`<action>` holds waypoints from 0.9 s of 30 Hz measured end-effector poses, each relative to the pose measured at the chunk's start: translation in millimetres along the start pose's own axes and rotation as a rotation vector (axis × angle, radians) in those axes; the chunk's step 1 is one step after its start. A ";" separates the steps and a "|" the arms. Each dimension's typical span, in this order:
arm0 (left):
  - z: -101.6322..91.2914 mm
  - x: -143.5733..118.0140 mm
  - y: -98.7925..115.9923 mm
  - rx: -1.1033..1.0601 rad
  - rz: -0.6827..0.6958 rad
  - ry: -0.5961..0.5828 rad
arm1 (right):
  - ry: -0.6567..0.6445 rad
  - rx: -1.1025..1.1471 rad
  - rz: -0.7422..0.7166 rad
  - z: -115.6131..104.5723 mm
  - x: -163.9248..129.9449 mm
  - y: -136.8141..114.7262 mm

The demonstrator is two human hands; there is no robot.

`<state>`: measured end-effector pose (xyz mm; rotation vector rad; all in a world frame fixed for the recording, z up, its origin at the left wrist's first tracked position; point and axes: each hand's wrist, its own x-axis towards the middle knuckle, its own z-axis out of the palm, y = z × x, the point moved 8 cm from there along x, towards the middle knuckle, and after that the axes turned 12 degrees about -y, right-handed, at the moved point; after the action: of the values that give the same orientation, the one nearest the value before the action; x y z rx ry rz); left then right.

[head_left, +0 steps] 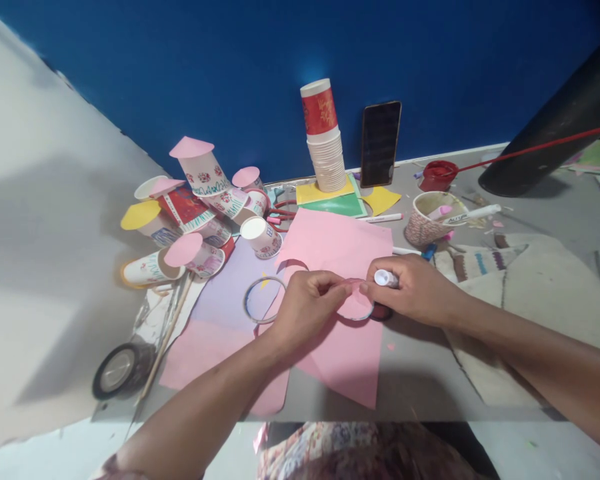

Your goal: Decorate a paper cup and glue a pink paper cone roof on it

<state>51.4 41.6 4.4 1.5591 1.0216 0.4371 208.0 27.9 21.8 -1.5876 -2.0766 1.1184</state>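
Note:
Between my two hands is a small round piece of pink paper [356,307], its edge pinched at the top. My left hand [307,303] has thumb and fingers closed on its left side. On the other side my right hand [415,288] pinches the same piece, with a white tube-shaped stick [386,279], perhaps a marker or glue stick, tucked in its fingers. Beneath them lies a larger pink paper sheet [350,367]. A tape roll [247,303] rests on lilac paper left of my left hand. Part of a dark round object [381,313] shows under my right hand.
Decorated paper cups [207,175], some with pink or yellow paper tops, crowd the left. At the back stand a cup stack [325,150] and a phone [381,143]. A pen cup [425,220] and beige cloth [505,320] are rightward. Black tape [116,371] lies front left.

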 end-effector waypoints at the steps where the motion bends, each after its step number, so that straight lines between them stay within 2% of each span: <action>1: -0.8 0.0 0.4 0.002 0.000 0.007 | -0.006 -0.001 0.007 0.3 0.1 0.1; 13: -1.7 -0.5 2.1 -0.067 0.012 0.027 | -0.023 -0.016 0.028 1.9 0.9 2.2; 27: 3.3 -0.8 0.9 0.069 0.080 -0.021 | -0.023 -0.036 0.026 2.0 0.7 0.5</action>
<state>53.7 39.0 4.5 1.6675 0.9692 0.4438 206.8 27.7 20.0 -1.6304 -2.1073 1.1191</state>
